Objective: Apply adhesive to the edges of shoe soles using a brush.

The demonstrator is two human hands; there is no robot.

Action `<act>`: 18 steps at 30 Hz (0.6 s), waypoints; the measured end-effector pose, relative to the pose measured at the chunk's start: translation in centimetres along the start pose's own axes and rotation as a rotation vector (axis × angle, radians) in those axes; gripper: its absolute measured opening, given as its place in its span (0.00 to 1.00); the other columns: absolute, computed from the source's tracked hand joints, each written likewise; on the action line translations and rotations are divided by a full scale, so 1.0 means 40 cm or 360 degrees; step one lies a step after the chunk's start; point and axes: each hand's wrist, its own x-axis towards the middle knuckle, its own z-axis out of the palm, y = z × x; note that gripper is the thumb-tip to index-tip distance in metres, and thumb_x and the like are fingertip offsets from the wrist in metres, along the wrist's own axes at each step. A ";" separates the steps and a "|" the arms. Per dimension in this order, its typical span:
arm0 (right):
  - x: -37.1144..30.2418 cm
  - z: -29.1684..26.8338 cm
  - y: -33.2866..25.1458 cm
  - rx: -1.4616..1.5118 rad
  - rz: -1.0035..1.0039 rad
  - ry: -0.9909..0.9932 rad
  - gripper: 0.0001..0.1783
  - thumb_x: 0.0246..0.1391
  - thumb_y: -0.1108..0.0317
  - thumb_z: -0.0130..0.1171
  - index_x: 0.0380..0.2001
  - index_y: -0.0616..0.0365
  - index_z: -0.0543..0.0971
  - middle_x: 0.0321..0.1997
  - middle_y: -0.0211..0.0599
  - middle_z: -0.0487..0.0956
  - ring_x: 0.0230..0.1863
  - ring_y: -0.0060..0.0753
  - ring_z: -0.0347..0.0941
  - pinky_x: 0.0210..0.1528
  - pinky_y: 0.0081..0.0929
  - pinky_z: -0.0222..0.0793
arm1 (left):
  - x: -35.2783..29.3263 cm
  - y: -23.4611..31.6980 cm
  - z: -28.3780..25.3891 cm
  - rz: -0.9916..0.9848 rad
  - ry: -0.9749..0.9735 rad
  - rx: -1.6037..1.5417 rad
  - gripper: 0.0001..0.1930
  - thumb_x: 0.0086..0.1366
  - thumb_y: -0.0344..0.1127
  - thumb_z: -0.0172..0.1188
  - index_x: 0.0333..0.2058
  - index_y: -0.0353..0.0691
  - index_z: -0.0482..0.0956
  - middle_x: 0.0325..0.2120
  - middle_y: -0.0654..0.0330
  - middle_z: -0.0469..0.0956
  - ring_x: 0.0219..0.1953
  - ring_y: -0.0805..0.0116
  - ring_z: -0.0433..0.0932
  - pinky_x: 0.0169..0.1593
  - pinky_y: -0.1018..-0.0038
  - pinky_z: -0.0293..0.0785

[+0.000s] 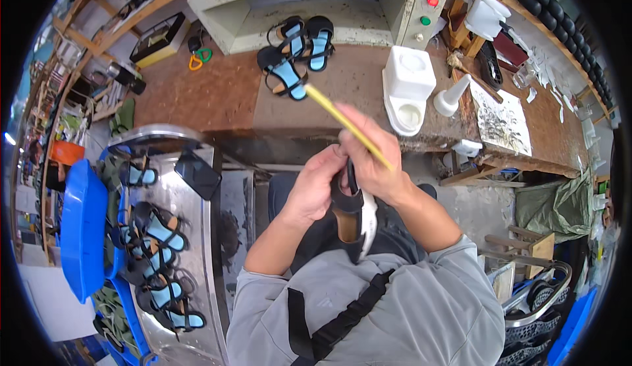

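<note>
In front of my chest hangs a sandal (349,205) with a black upper and a pale sole edge. My left hand (315,185) is closed on its strap end, fingers pinched together. My right hand (374,158) wraps the other side of the same end and also holds a long thin yellow stick (342,121), slanting up to the left. What the stick's far end is, I cannot make out. Beyond the hands, several black sandals with blue insoles (284,71) lie on the brown workbench (197,96).
A metal-topped table (201,234) at left carries more sandals (161,228) and a dark phone-like slab (197,174). A blue tub (84,231) stands beyond it. On the bench are a white container (409,79), a white cone-topped bottle (451,97), scissors (199,56) and an open-fronted box machine (316,4).
</note>
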 end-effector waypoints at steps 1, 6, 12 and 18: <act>-0.021 0.010 -0.014 0.0289 0.0501 0.0031 0.18 0.56 0.72 0.52 0.51 0.59 0.70 0.29 0.31 0.73 0.26 0.17 0.67 0.30 0.19 0.66 | -0.025 -0.012 -0.013 0.0159 0.0054 0.0030 0.12 0.67 0.37 0.46 0.43 0.35 0.67 0.25 0.63 0.72 0.23 0.76 0.71 0.27 0.81 0.70; -0.105 0.037 0.082 0.0206 0.0619 0.0115 0.18 0.60 0.64 0.49 0.53 0.55 0.69 0.24 0.24 0.68 0.24 0.14 0.60 0.26 0.14 0.59 | -0.172 -0.120 -0.089 0.1678 0.0962 0.1820 0.30 0.53 0.41 0.64 0.50 0.32 0.62 0.42 0.54 0.67 0.44 0.65 0.68 0.52 0.70 0.63; -0.124 0.069 0.080 0.0209 0.0584 0.0162 0.20 0.60 0.61 0.49 0.53 0.57 0.68 0.24 0.24 0.68 0.24 0.14 0.61 0.27 0.14 0.60 | -0.121 -0.236 -0.087 0.0129 -0.0121 0.0063 0.23 0.61 0.47 0.54 0.44 0.32 0.68 0.39 0.53 0.72 0.42 0.67 0.73 0.46 0.73 0.69; -0.114 0.046 0.113 0.0275 0.0536 0.0290 0.19 0.61 0.62 0.47 0.53 0.58 0.69 0.23 0.23 0.66 0.23 0.13 0.59 0.25 0.11 0.56 | -0.073 -0.257 -0.033 -0.0135 -0.0142 -0.0505 0.19 0.67 0.45 0.43 0.39 0.32 0.73 0.32 0.52 0.78 0.33 0.67 0.78 0.36 0.73 0.75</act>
